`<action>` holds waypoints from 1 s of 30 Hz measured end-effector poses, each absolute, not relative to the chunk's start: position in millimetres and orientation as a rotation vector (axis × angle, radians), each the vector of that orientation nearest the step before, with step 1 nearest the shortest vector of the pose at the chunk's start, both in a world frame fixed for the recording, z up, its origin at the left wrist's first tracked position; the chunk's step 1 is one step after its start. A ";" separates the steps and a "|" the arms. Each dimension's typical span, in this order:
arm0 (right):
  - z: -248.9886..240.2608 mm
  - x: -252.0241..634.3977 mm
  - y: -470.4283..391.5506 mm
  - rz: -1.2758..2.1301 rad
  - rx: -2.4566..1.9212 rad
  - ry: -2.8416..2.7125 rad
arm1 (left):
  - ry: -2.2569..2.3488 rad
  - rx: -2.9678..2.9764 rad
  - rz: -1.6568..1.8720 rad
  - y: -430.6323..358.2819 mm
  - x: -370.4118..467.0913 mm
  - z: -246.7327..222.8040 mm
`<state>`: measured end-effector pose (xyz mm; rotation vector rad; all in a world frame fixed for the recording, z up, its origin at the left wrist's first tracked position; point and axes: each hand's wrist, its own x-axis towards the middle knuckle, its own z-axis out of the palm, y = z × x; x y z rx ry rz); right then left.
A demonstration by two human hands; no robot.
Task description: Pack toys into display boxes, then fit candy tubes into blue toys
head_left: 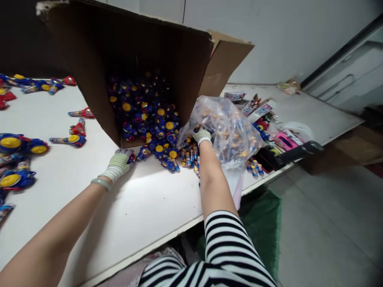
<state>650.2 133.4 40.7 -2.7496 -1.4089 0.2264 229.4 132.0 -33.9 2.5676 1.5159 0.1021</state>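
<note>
My left hand [120,160], in a striped knit glove with grey fingertips, is closed around a small blue-and-red toy [131,157] at the front left corner of the cardboard box [200,75]. My right hand [202,134], gloved alike, reaches to the mouth of a clear plastic bag [229,133]. Its fingers are curled among small tubes with yellow caps [188,157]; what they grip is hidden. Blue toys with yellow discs [159,149] spill from the box, which lies on its side, onto the table [143,207].
More blue toys [18,179] and red-and-blue toys [78,127] lie on the left of the table. Right of the bag are small printed boxes [260,109], a pink item [285,140] and a black-handled object [299,152]. A green cloth-like thing [263,227] sits below the table edge.
</note>
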 end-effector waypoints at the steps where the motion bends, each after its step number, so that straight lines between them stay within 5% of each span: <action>1: 41.9 654.0 134.2 0.267 -2.732 -1.432 | 1.474 2.570 0.116 130.0 225.8 -35.0; 22: -10.5 543.2 1.1 0.298 -2.349 -1.872 | 1.346 1.594 1.018 64.6 252.7 -54.3; 30: -2.3 531.6 -26.5 0.583 -1.967 -2.023 | 1.320 1.637 0.826 73.2 228.7 -50.0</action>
